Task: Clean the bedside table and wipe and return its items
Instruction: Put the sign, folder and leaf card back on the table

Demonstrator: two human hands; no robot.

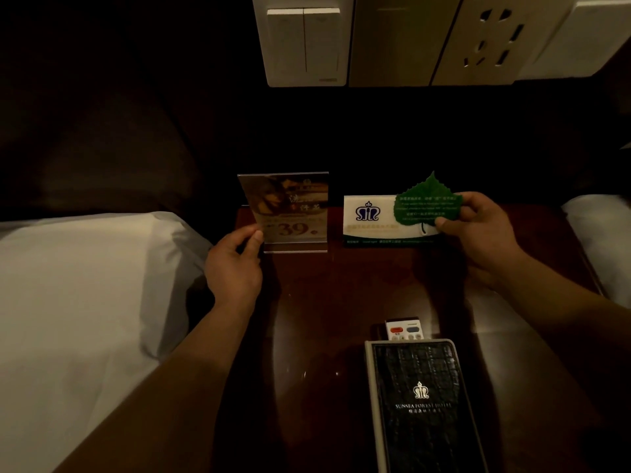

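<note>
Left hand [235,264] grip clamped on clear acrylic sign stand [290,213] at 10 o'clock, right hand [478,230] pinching green leaf-shaped card [426,204] at 2, small print illegible.

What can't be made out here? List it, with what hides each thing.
Head view only:
- remote control: only its top end shows; the black folder covers the rest.
- black folder: bottom cut off by the frame's edge.
- leaf card: print too small to read; right hand covers its right edge.
- acrylic sign: dim and glary, mostly unreadable; left hand grips its left edge.
</note>
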